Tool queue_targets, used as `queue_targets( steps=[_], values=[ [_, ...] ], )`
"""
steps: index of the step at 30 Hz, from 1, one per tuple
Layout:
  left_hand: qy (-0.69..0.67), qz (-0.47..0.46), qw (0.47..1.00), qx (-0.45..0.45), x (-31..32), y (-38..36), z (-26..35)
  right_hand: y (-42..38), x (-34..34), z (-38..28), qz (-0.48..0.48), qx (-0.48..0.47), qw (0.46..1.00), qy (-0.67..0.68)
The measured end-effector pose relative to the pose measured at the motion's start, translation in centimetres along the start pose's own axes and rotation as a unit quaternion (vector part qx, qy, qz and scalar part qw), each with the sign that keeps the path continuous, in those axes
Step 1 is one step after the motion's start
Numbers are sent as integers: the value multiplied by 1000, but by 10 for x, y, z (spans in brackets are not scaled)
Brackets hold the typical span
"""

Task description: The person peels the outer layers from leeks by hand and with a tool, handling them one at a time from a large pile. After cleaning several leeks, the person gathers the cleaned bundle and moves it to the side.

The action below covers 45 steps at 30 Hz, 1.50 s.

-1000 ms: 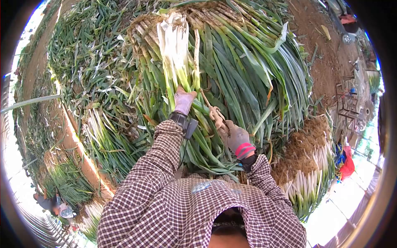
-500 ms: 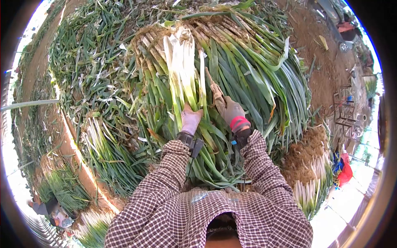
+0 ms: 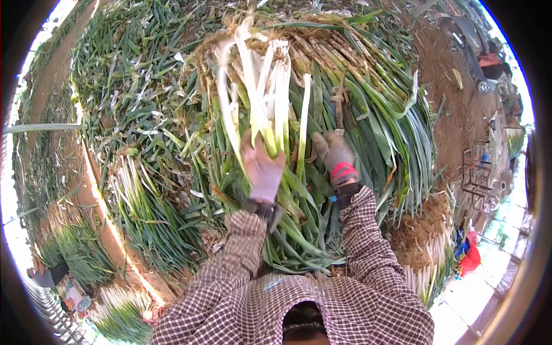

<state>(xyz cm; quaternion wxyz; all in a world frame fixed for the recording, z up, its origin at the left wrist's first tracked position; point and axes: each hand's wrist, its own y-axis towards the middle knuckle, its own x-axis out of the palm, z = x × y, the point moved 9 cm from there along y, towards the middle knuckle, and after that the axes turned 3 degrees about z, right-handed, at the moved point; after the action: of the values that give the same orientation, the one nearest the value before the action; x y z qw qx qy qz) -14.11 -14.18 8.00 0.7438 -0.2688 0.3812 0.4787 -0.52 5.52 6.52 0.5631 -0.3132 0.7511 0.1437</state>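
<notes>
Peeled leeks (image 3: 280,98) with bright white stems are fanned out under my left hand (image 3: 263,167), whose gloved fingers wrap round their pale green part. The stems point away from me and their leaves trail back towards my body. My right hand (image 3: 335,154), also gloved, is closed on a thin, brownish tool (image 3: 339,106) with a wrapped-looking handle, held over the dark leaves. One white leek (image 3: 305,109) lies apart between the two hands. Beneath everything spreads a big pile of unpeeled leeks (image 3: 374,98) with soil-stained roots at the far end.
Loose leaf trimmings (image 3: 132,75) cover the ground at the left. A bundle of leeks (image 3: 152,207) lies to the left, with more white-stemmed bundles (image 3: 428,264) at the lower right. Bare soil (image 3: 454,115) and a metal rack (image 3: 478,172) are on the right. Part of another person (image 3: 49,276) shows at lower left.
The white leeks in my left hand have spread from a tight bunch into a fan. My right hand and the tool have shifted right, away from them.
</notes>
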Motion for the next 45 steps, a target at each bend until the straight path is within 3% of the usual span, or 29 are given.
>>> queue_targets(
  steps=[1, 3, 4, 7, 8, 10, 12, 13, 14, 15, 16, 18, 19, 20, 21, 23, 24, 27, 29, 30, 31, 33, 35, 37, 38, 41, 44, 45],
  values=[
    [87, -14, 996, 12, -6, 8, -2, -15, 30, -8, -117, 32, 992, 29],
    [137, -62, 989, 15, -6, 18, -15, -30, 67, -28, -170, 37, 984, 45],
    [139, -35, 990, 14, -9, 19, -25, -24, 70, -41, -94, -6, 994, 50],
    [-62, 82, 994, -44, -22, 26, -85, 5, 84, -44, -137, 58, 969, 195],
    [-54, 165, 983, -55, -42, 23, -100, 20, 69, -55, -61, 12, 978, 201],
    [-91, 189, 950, -230, -12, 14, -208, 52, 80, -60, -81, 27, 969, 234],
    [-286, 85, 825, -479, 16, -15, -253, 68, 99, -59, -127, 58, 974, 180],
    [-444, -35, 663, -602, 32, -36, -229, 64, 100, -59, -115, 69, 974, 185],
    [-241, -103, 785, -561, 44, -30, -252, 56, 99, -57, -100, 80, 973, 190],
    [-409, -40, 828, -381, 45, -16, -224, 54, 101, -53, -84, 91, 973, 195],
    [-369, -4, 854, -366, 46, -13, -223, 55, 124, -49, -128, 131, 934, 308],
    [-242, 67, 924, -289, 25, 3, -197, 56, 131, -56, -149, 114, 945, 270],
    [-227, 24, 942, -246, 14, 18, -164, 52, 121, -67, -156, 109, 950, 249],
    [-321, 4, 921, -220, 20, 30, -138, 49, 110, -83, -164, 55, 979, 109],
    [-410, -15, 891, -194, 30, 39, -117, 38, 105, -97, -130, 25, 988, 77],
    [-371, -61, 899, -225, 69, 47, -116, 31, 99, -107, -89, -49, 992, 77],
    [-379, -126, 886, -238, 75, 53, -117, 28, 98, -102, -96, -41, 992, 66],
    [-305, -323, 879, -171, 73, 46, -100, 31, 95, -100, -83, -51, 993, 62],
    [-404, -352, 810, -238, 78, 40, -109, 15, 98, -117, -42, -89, 990, 97],
    [-493, -365, 738, -282, 76, 24, -116, 5, 95, -128, -41, -102, 991, 82],
    [-576, -370, 657, -316, 72, 9, -119, -11, 106, -138, -177, -24, 963, 201],
    [-710, -317, 532, -336, 49, -16, -121, -46, 99, -159, -134, -95, 951, 262],
    [-693, -365, 545, -298, 58, -32, -147, -42, 94, -154, -137, -115, 971, 156],
    [-671, -299, 592, -333, 68, -29, -165, -28, 78, -146, -86, -121, 989, -6],
    [-657, -268, 611, -351, 72, -30, -172, -18, 80, -137, -40, -102, 994, 29],
    [-633, -259, 645, -341, 72, -24, -170, 18, 107, -101, -54, 38, 987, 147],
    [-640, -282, 629, -339, 77, -31, -175, 34, 126, -88, -103, 125, 965, 205],
    [-640, -284, 628, -340, 76, -28, -175, 36, 145, -94, -152, 129, 938, 283]
  ],
)
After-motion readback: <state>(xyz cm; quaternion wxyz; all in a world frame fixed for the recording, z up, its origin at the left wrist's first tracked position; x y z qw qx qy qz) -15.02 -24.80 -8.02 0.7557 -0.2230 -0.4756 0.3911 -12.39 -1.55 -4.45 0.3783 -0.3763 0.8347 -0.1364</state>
